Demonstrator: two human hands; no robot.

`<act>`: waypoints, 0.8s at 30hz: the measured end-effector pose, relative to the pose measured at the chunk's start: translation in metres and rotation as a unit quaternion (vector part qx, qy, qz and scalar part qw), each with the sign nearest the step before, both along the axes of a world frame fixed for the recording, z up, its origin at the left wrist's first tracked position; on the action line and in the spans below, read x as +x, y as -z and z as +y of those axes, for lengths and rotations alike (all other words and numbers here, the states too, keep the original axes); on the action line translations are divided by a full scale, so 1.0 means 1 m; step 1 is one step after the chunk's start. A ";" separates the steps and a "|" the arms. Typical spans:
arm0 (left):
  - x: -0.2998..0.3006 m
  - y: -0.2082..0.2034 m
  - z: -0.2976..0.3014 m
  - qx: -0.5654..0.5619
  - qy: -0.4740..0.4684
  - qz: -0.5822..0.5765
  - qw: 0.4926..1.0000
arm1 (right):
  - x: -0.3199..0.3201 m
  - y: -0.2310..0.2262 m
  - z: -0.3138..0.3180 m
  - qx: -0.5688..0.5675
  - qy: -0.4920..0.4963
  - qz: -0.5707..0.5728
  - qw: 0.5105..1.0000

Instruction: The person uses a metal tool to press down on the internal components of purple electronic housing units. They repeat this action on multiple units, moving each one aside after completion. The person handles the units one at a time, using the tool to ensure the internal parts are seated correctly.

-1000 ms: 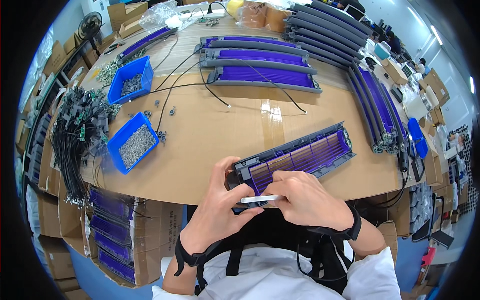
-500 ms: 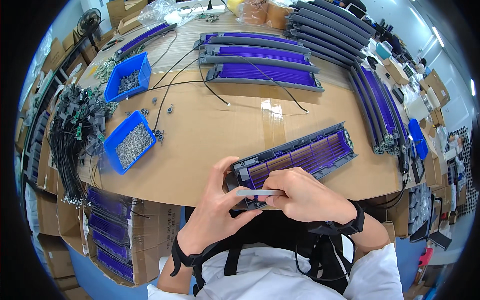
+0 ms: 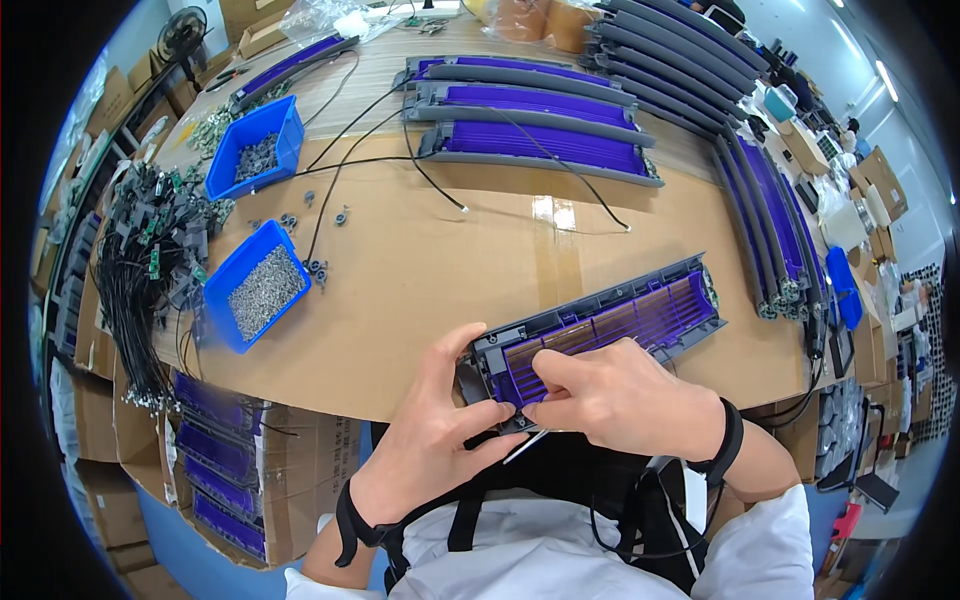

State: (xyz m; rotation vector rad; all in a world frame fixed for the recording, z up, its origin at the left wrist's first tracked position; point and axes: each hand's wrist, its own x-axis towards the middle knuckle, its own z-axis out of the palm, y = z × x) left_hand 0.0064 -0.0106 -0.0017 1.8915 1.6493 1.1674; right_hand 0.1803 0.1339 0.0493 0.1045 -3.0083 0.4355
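Observation:
A long grey frame with purple slats (image 3: pixel 640 310) lies slanted on the cardboard-covered table (image 3: pixel 420 260), its near end at the table's front edge. My left hand (image 3: pixel 430 430) grips that near end, thumb and fingers around the grey corner. My right hand (image 3: pixel 620 395) rests on the slats beside it, index finger stretched along the purple part, and pinches a thin metal tool (image 3: pixel 527 444) that pokes out below the frame's corner.
Two blue bins (image 3: pixel 255 285) (image 3: pixel 255 150) of small metal parts stand at the left, next to a bundle of black wires with connectors (image 3: pixel 145 260). More grey-purple frames lie at the back (image 3: pixel 540 130) and stacked at the right (image 3: pixel 770 220). Boxes of purple parts (image 3: pixel 220 470) sit below the table edge.
The thin tool that lay level between both hands now angles down under my right hand. Both hands have shifted slightly onto the frame's near corner.

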 end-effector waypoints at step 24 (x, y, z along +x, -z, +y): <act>-0.005 0.003 0.007 0.015 0.044 -0.011 0.999 | 0.026 0.000 0.010 0.043 0.048 0.034 0.997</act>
